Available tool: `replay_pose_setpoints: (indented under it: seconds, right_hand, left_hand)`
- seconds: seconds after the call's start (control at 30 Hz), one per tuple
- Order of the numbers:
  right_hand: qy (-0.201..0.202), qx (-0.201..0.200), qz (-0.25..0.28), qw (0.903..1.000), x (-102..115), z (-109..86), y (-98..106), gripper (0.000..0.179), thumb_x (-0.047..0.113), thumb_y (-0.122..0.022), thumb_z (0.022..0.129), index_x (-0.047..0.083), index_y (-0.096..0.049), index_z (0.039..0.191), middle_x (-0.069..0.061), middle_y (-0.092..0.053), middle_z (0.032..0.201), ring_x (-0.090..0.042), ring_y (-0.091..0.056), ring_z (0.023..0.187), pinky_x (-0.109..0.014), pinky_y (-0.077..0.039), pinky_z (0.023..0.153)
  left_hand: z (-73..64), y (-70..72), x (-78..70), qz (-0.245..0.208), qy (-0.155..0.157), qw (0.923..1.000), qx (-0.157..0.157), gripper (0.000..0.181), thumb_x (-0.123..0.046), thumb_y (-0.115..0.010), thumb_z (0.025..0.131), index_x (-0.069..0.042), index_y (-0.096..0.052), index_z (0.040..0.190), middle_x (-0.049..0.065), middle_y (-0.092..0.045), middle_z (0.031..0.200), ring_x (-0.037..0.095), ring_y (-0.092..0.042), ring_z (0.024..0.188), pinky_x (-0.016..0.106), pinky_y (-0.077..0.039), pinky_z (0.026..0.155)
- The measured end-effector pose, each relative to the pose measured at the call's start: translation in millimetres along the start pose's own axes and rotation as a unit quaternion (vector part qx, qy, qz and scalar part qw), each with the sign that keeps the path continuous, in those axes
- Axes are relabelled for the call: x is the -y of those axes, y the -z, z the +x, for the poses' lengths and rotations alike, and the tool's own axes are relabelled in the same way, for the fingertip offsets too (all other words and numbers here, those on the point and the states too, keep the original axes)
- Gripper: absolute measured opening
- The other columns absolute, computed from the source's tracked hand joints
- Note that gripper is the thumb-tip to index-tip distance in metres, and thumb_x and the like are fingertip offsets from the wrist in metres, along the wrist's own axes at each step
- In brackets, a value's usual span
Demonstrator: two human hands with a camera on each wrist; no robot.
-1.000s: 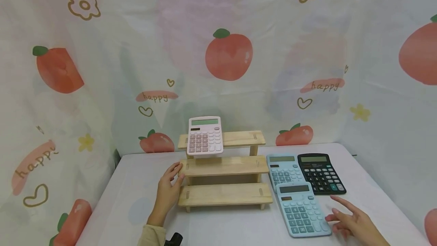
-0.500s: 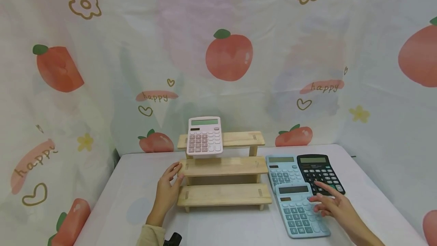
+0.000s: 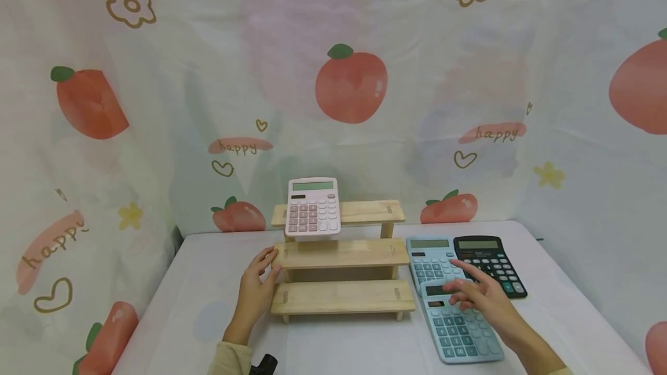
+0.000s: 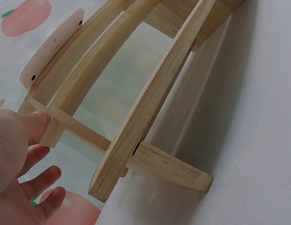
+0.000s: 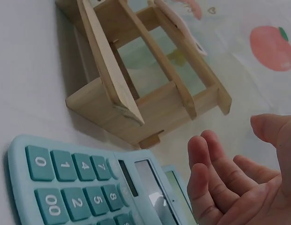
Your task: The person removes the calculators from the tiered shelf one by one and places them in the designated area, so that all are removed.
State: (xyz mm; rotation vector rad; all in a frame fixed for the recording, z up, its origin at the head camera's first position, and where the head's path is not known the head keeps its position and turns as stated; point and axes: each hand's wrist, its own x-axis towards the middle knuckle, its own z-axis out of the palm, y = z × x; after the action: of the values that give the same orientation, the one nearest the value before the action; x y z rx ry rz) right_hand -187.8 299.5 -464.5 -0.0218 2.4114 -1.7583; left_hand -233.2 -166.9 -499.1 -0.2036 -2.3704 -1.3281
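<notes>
A three-tier wooden display shelf [image 3: 341, 253] stands on the table, with a pink calculator [image 3: 312, 207] leaning on the left of its top tier. At the left end of the middle tier, my left hand [image 3: 255, 294] holds the board between thumb and fingers; the left wrist view shows the thumb [image 4: 33, 125] against the board's end. My right hand [image 3: 484, 300] hovers with loosely spread fingers above the front blue calculator [image 3: 458, 334], holding nothing. Behind lie a second blue calculator [image 3: 429, 259], partly overlapped by the front one, and a black calculator [image 3: 495, 265], partly hidden by the hand.
A white cloth covers the table [image 3: 333, 352]. Fruit-printed curtains [image 3: 396, 161] rise at the back and both sides. Near my left sleeve a small black object [image 3: 264, 365] shows at the bottom edge.
My right hand has moved left and slightly away from me, from beside the front blue calculator to above its upper part. My left hand, the shelf and the calculators stay put.
</notes>
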Motion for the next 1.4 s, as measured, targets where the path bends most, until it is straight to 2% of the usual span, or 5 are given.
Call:
replay_pose_setpoints:
  seconds: [0.27,0.53,0.73,1.07,1.4]
  right_hand:
    - [0.065,0.035,0.022,0.9971,10.5,10.8,-16.3,0.049,0.027,-0.047,0.109,0.013,-0.035,0.154,0.01,-0.075,0.103,-0.016,-0.073,0.086,-0.03,-0.06,0.075]
    - [0.068,0.038,0.019,0.9967,23.9,20.6,-33.9,0.059,0.029,-0.049,0.108,0.003,-0.029,0.157,-0.002,-0.075,0.106,-0.013,-0.072,0.084,-0.031,-0.06,0.076]
    - [0.08,0.046,0.022,0.9955,34.2,28.8,-44.9,0.059,0.028,-0.05,0.108,0.003,-0.029,0.157,0.0,-0.073,0.108,-0.012,-0.072,0.084,-0.029,-0.06,0.075]
    - [0.134,0.053,0.019,0.9894,52.6,41.7,-66.1,0.05,0.02,-0.049,0.107,0.001,-0.037,0.153,-0.033,-0.061,0.128,-0.012,-0.072,0.09,-0.029,-0.059,0.073]
    - [0.151,0.065,0.02,0.9861,70.1,49.9,-83.3,0.05,0.02,-0.05,0.107,0.0,-0.039,0.152,-0.034,-0.057,0.134,-0.017,-0.071,0.1,-0.033,-0.06,0.079]
  left_hand:
    - [0.3,-0.3,1.1,0.0,0.001,1.0,0.002,0.043,-0.012,-0.066,0.097,0.005,-0.06,0.136,0.021,-0.056,0.147,0.039,-0.052,0.138,0.059,-0.049,0.099]
    - [0.1,-0.5,0.5,0.0,-0.003,1.0,0.0,0.043,-0.012,-0.067,0.097,0.005,-0.06,0.136,0.02,-0.057,0.146,0.039,-0.053,0.137,0.06,-0.05,0.098]
    - [0.9,-0.2,0.2,0.0,-0.008,1.0,0.0,0.043,-0.011,-0.067,0.097,0.006,-0.06,0.135,0.021,-0.057,0.146,0.04,-0.053,0.136,0.059,-0.05,0.098]
    - [0.8,0.2,-1.1,-0.006,0.003,1.0,0.001,0.042,-0.01,-0.066,0.097,0.005,-0.061,0.136,0.02,-0.056,0.147,0.04,-0.052,0.138,0.06,-0.05,0.099]
    - [0.0,-0.7,-0.2,0.01,-0.009,0.9999,-0.007,0.041,-0.01,-0.066,0.097,0.006,-0.062,0.134,0.022,-0.058,0.144,0.04,-0.055,0.134,0.059,-0.051,0.096]
